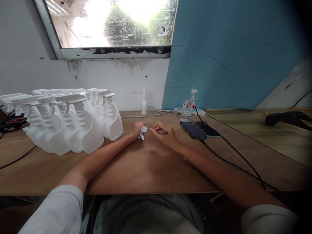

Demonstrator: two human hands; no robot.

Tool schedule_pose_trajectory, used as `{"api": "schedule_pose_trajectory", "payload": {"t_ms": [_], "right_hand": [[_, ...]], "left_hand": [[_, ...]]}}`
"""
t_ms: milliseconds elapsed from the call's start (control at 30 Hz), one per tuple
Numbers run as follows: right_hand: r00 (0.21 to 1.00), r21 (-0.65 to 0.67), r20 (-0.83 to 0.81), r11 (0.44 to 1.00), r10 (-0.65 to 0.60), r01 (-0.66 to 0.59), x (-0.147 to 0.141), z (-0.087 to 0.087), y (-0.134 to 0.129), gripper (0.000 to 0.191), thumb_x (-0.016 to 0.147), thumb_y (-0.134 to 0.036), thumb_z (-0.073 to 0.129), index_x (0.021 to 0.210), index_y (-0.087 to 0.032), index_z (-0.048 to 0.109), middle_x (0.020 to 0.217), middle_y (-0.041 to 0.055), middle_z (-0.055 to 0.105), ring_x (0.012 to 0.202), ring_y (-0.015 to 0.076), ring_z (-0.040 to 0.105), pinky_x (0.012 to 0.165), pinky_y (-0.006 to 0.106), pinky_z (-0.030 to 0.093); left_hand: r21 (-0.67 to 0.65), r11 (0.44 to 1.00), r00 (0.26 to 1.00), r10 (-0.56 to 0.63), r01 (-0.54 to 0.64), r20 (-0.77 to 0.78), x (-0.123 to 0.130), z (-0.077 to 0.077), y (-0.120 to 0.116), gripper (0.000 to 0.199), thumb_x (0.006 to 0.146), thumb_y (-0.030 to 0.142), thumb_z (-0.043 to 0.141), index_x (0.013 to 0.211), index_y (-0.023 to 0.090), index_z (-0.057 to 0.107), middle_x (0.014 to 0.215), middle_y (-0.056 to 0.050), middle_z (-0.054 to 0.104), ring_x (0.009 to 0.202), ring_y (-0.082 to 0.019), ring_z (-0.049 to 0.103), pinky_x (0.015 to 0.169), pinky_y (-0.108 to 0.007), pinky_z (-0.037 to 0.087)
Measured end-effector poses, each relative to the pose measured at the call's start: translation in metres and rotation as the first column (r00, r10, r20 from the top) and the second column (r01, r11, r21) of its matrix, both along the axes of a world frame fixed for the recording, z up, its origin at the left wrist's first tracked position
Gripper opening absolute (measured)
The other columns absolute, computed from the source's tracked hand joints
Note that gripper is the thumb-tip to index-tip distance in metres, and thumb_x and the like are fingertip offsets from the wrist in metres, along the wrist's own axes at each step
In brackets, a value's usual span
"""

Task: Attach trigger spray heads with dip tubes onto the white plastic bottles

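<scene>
Over the middle of the brown table, my left hand (137, 129) is closed around a white spray bottle trigger head (144, 129). Its round opening faces to the right, and the trigger hangs down. Opposite it, my right hand (165, 131) grips a screwdriver (161, 132) with a dark brown handle. The thin shaft points left, and its tip reaches the opening of the trigger head. Whether the tip is inside or just at the rim, I cannot tell. My left fingers hide part of the head.
Several white spray bottles (90, 130) stand packed together at the left. A lone white bottle (144, 102) is by the wall. At the right are a clear water bottle (188, 105), a phone (195, 130) and black cables (234, 152). The table's front edge (151, 194) runs close to my body.
</scene>
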State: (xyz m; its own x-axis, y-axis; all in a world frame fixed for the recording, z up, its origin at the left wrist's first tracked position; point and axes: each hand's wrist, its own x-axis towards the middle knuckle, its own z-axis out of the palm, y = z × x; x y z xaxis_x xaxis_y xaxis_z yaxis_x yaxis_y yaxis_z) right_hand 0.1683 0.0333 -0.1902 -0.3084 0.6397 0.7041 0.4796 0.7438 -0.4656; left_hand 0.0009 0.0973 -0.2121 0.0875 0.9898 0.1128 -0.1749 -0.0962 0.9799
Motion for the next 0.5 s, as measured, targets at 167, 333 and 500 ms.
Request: {"api": "schedule_pose_trajectory", "payload": {"t_ms": [167, 333, 500], "right_hand": [[0.965, 0.139, 0.255, 0.99, -0.064, 0.029, -0.0028, 0.0012, -0.0033, 0.027, 0.092, -0.032, 0.046, 0.068, -0.02, 0.041, 0.06, -0.0026, 0.047, 0.052, 0.0095, 0.038, 0.056, 0.024, 0.03], [0.951, 0.235, 0.306, 0.966, 0.036, -0.112, -0.0057, 0.0031, -0.001, 0.026, 0.092, -0.025, 0.043, 0.067, -0.019, 0.039, 0.06, -0.003, 0.046, 0.052, 0.0078, 0.035, 0.054, 0.023, 0.027], [0.988, 0.098, 0.131, 0.99, 0.084, -0.097, -0.0061, 0.0007, -0.0036, 0.03, 0.093, -0.031, 0.048, 0.066, -0.019, 0.044, 0.058, -0.0034, 0.048, 0.052, 0.0076, 0.04, 0.055, 0.022, 0.033]], "left_hand": [[0.032, 0.995, 0.995, 0.095, -0.095, 0.004, 0.0032, -0.0011, -0.0017, 0.028, 0.076, 0.02, 0.06, 0.055, 0.019, 0.042, 0.042, 0.007, 0.041, 0.033, -0.007, 0.037, 0.037, -0.02, 0.025], [0.048, 0.988, 0.989, 0.144, -0.146, 0.043, 0.0031, 0.0007, -0.004, 0.026, 0.074, 0.014, 0.058, 0.054, 0.017, 0.041, 0.043, 0.008, 0.041, 0.035, -0.005, 0.037, 0.039, -0.019, 0.025], [0.031, 0.997, 0.994, 0.073, -0.075, 0.083, 0.0023, 0.0027, -0.0075, 0.024, 0.073, 0.016, 0.058, 0.056, 0.018, 0.041, 0.041, 0.008, 0.04, 0.031, -0.006, 0.034, 0.035, -0.019, 0.023]]}}
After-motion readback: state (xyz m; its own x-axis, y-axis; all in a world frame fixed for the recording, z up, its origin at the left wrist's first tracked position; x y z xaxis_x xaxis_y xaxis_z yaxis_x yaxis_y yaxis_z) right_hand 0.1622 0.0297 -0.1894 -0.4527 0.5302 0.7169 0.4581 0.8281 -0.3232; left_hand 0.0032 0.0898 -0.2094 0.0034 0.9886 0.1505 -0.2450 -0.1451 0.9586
